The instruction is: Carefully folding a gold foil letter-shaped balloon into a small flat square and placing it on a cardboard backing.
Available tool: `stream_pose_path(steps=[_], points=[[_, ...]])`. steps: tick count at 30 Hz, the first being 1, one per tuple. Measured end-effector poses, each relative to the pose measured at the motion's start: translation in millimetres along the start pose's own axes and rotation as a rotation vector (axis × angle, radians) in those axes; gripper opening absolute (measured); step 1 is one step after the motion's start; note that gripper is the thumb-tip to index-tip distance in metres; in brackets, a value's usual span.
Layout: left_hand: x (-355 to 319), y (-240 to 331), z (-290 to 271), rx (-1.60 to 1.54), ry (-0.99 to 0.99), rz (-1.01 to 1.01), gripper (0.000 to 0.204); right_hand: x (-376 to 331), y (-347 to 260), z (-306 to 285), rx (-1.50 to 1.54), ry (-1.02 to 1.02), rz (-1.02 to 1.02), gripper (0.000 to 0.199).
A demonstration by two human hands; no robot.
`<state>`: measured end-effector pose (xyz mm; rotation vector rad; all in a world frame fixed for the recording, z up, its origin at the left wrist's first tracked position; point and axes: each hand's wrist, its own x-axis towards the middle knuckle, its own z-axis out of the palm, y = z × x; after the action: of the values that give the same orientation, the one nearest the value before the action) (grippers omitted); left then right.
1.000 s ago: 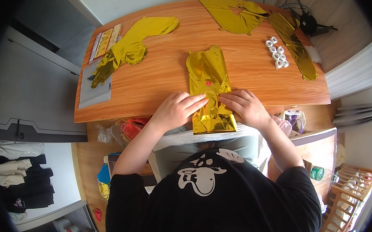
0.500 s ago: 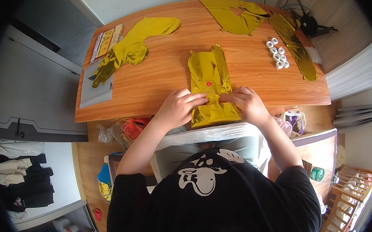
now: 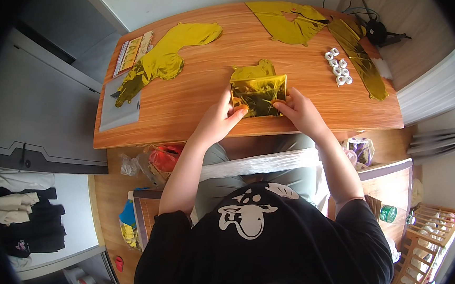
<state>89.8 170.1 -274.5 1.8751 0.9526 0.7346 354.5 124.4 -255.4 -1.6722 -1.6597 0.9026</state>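
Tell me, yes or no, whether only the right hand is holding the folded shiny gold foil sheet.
No, the left hand and the right hand both grip the folded shiny gold foil sheet, one at each side.

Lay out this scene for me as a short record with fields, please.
Left hand: grips folded gold foil near its left edge
Right hand: grips the same foil near its right edge
Surface: wooden table
Left side: another gold foil piece
Far side: gold sheet with an opening
Right side: long gold strip, small white rolls
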Motion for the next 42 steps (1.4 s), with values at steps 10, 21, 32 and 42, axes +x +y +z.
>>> stream_pose_path(steps=[10, 21, 32, 42], points=[[22, 17, -8, 0.191, -0.086, -0.265, 0.108, 25, 5, 11, -0.025, 0.072, 0.122, 0.040], [28, -3, -16, 0.119, -0.162, -0.256, 0.113, 30, 5, 21, -0.116, 0.139, 0.113, 0.039], [32, 17, -14, 0.634, 0.166, 0.128, 0.056, 30, -2, 19, -0.149, 0.127, 0.122, 0.040], [72, -24, -7, 0.750, -0.393, 0.439, 0.052, 34, 4, 22, -0.219, 0.115, 0.124, 0.040]])
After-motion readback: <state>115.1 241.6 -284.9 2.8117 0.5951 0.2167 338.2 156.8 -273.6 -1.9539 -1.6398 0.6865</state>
